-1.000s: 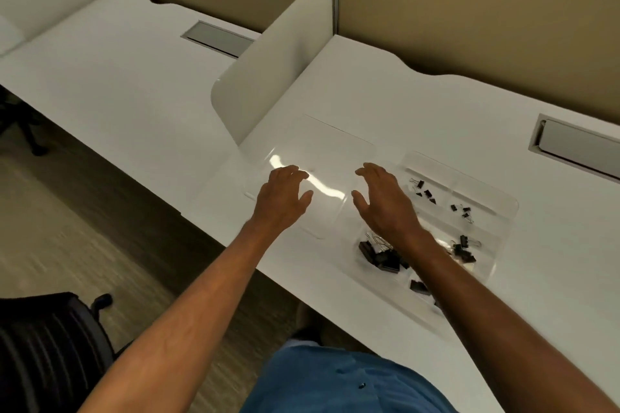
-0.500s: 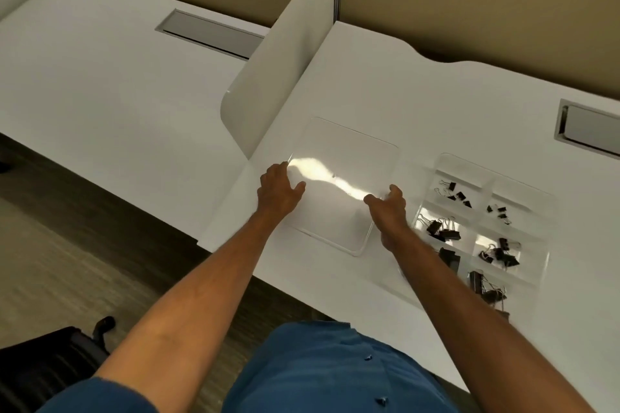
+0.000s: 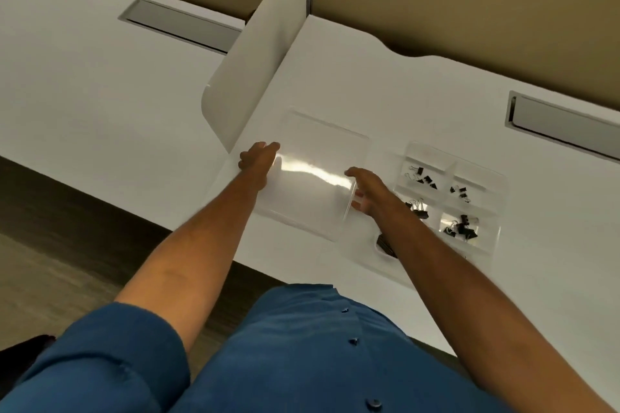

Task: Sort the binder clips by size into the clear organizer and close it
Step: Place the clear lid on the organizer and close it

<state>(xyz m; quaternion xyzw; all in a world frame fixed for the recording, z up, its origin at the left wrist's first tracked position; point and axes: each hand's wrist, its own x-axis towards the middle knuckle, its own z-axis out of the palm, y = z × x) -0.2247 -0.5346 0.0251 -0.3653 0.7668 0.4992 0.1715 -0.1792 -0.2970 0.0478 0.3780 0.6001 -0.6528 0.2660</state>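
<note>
The clear organizer lid [image 3: 312,191] lies in front of me on the white desk, with a bright glare across it. My left hand [image 3: 258,159] grips its left edge and my right hand [image 3: 367,189] grips its right edge. The near edge seems slightly raised off the desk. To the right sits the clear organizer tray [image 3: 496,238], open, with black binder clips [image 3: 459,228] grouped in several compartments. My right forearm hides part of the tray's near-left compartments.
A white upright divider panel [image 3: 255,77] stands just left of the lid. Grey cable hatches lie at the back left [image 3: 181,23] and back right [image 3: 563,124]. The desk's front edge [image 3: 208,238] runs close below my hands.
My hands went from hovering over the lid to gripping its left and right edges. The view shifted left, so the tray now sits further right.
</note>
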